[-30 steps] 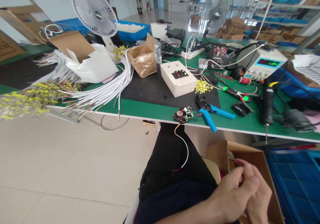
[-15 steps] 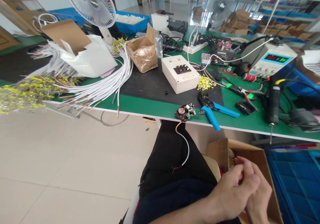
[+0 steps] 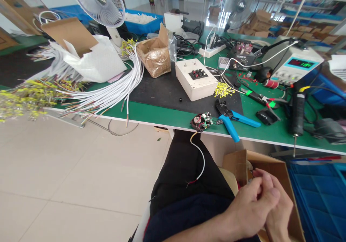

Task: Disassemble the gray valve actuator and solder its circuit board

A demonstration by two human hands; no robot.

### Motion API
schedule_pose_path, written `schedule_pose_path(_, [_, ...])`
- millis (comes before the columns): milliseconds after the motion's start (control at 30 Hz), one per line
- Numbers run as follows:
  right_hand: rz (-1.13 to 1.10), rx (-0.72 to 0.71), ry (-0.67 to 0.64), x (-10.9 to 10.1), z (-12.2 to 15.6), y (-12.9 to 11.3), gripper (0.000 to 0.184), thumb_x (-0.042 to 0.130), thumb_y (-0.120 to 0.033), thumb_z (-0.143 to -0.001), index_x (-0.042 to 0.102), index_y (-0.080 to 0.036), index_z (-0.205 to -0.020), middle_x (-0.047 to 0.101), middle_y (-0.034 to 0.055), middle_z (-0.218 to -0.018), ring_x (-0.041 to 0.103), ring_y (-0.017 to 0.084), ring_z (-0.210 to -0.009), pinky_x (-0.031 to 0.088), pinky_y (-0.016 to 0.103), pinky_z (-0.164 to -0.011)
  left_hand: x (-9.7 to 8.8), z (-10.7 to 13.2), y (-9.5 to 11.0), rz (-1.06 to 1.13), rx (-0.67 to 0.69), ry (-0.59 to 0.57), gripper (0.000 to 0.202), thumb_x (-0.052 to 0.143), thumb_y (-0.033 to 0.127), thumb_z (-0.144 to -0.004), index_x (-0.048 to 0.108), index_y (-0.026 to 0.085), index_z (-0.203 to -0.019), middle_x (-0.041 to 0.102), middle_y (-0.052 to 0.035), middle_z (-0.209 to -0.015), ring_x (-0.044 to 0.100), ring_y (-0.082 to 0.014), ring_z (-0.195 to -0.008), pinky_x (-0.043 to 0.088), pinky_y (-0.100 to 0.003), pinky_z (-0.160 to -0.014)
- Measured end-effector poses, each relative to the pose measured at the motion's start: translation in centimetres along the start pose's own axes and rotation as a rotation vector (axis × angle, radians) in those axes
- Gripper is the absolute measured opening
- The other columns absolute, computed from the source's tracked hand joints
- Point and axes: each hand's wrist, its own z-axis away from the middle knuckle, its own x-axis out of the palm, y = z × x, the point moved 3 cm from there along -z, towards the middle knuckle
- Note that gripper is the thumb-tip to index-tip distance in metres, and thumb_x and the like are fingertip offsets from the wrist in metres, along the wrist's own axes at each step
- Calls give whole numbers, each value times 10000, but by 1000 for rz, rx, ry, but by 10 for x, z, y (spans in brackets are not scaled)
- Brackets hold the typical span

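My left hand (image 3: 250, 206) and my right hand (image 3: 281, 202) are pressed together at the lower right, above an open cardboard box (image 3: 273, 157). Both have closed fingers, with the left hand in front covering part of the right. Whether anything lies between the palms is hidden. At the table's front edge sits a small round black assembly with a green circuit board (image 3: 200, 121). From it a white cable (image 3: 203, 159) hangs down over my dark trousers and ends in bare red and dark wires. Blue-handled crimping pliers (image 3: 229, 125) lie just right of the assembly.
On the green table (image 3: 162, 113) stand a white switch box (image 3: 194, 81), yellow-headed small parts (image 3: 223, 89), a bundle of white cables (image 3: 113, 96), a fan (image 3: 101, 2) and a power supply (image 3: 300, 63). An electric screwdriver (image 3: 298, 114) hangs at the right edge. Blue crates (image 3: 316, 198) stand below.
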Motion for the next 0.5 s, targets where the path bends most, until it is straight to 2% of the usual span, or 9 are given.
schedule_pose_path(167, [-8,2,-8,0,0,2,611,551,-731,-981,751,-176,-1138,747,87,-1124,701,284,-1008,529,356,-861,1,-1,-1,14,10,8,671,544,759,-911,675,175,-1213,719,-124,-1162,644,-308,-1084,496,-421,-1020])
schedule_pose_path(500, [-1,7,-1,0,0,-4,597,571,-748,-954,765,-204,-1104,754,58,-1097,707,264,-965,529,331,-827,0,-1,0,-16,21,8,684,539,754,-920,677,168,-1243,725,-130,-1157,655,-310,-1067,503,-430,-1002])
